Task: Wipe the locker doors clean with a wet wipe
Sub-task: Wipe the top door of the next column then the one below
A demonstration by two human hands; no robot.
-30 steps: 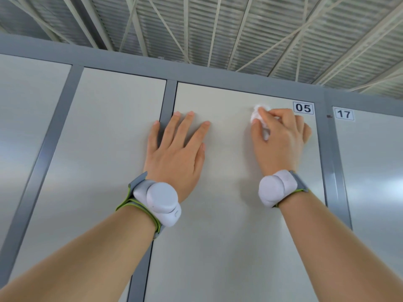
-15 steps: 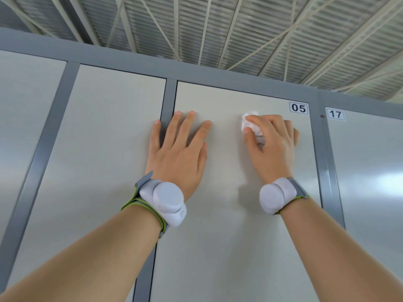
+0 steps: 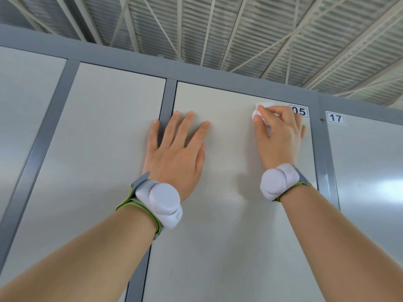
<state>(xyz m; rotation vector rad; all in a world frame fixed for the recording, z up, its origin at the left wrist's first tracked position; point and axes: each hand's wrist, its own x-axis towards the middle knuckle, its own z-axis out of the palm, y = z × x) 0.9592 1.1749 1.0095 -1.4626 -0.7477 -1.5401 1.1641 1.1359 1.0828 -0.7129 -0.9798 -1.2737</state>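
A pale locker door [image 3: 226, 214] labelled 05 fills the middle of the view. My right hand [image 3: 281, 138] grips a crumpled white wet wipe [image 3: 260, 113] and holds it against the door near its top right corner, partly covering the 05 label [image 3: 302, 111]. Most of the wipe is hidden under my fingers. My left hand [image 3: 176, 153] lies flat with spread fingers on the upper left part of the same door, its little finger over the grey frame strip [image 3: 168, 101].
Another pale door [image 3: 98, 149] stands to the left and a door labelled 17 [image 3: 370, 171] to the right, divided by grey frame strips. A grey top rail [image 3: 218, 75] runs above the doors, under a ribbed metal ceiling. Both wrists wear white devices on straps.
My right hand with the wipe slid left, then back right and up toward the 05 label. My left hand has stayed flat in the same spot.
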